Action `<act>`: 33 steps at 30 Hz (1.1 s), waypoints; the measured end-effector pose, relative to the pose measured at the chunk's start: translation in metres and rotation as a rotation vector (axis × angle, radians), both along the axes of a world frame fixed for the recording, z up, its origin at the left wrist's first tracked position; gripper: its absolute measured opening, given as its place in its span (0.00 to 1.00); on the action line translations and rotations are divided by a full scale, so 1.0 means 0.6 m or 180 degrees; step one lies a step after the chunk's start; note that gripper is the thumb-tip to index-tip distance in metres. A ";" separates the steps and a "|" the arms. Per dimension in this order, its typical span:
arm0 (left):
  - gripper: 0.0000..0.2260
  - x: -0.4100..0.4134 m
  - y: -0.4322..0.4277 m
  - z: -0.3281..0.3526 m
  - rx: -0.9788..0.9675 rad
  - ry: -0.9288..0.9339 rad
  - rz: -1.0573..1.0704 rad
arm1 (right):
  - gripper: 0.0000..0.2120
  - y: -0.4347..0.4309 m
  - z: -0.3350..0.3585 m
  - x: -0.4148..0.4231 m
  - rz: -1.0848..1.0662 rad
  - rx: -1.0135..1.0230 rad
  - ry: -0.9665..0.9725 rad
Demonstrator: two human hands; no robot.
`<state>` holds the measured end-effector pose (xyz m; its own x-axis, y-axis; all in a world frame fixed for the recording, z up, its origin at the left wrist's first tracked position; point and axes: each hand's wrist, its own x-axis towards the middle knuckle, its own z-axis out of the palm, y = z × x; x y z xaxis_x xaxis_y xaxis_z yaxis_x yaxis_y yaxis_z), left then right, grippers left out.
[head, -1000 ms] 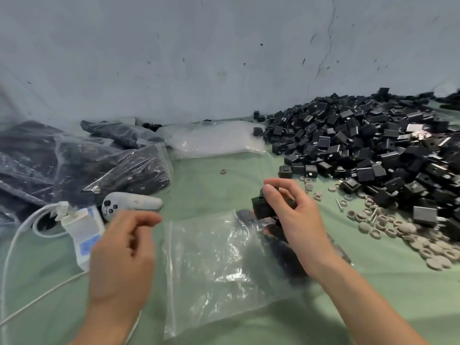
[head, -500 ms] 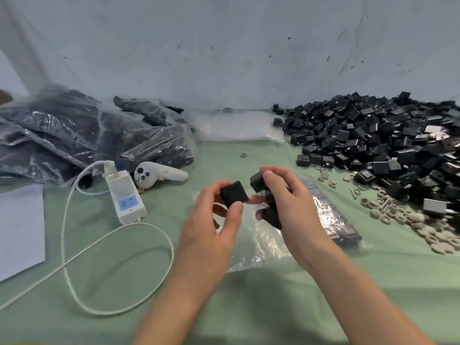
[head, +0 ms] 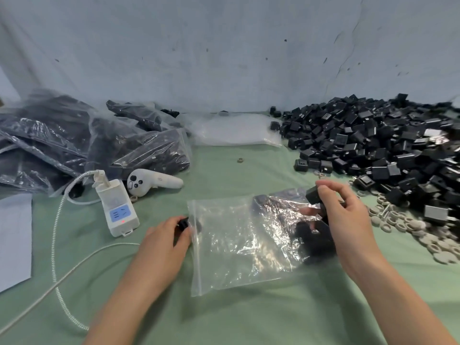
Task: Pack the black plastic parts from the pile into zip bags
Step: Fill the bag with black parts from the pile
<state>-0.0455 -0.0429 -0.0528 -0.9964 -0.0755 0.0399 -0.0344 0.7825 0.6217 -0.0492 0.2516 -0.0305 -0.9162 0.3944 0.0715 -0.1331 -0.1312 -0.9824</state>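
Probably a small packing workshop: black plastic parts point(head: 373, 145) lie heaped along the green surface's point(head: 224, 170) right edge, filled zip bags point(head: 62, 140) stack at its far-left corner, and a cracked, stained wall point(head: 224, 58) stands behind.

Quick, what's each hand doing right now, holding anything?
Left hand: holds one black part at the zip bag mouth.
Right hand: grips a few black parts.
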 end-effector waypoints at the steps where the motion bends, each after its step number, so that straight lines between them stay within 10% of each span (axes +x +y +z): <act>1: 0.13 -0.001 0.000 0.000 -0.0112 0.0003 -0.0144 | 0.08 0.003 -0.003 -0.001 -0.0005 0.0049 0.0006; 15: 0.15 -0.056 0.070 -0.013 -0.0616 0.0215 -0.1328 | 0.05 0.005 -0.014 -0.027 0.0047 0.0196 -0.0088; 29: 0.19 -0.080 0.113 -0.009 0.0976 -0.0222 -0.1623 | 0.06 0.019 -0.013 -0.042 0.0086 0.0282 -0.0160; 33: 0.33 -0.097 0.121 -0.022 0.0826 -0.0146 -0.1699 | 0.05 0.020 -0.011 -0.046 0.0071 0.0247 -0.0181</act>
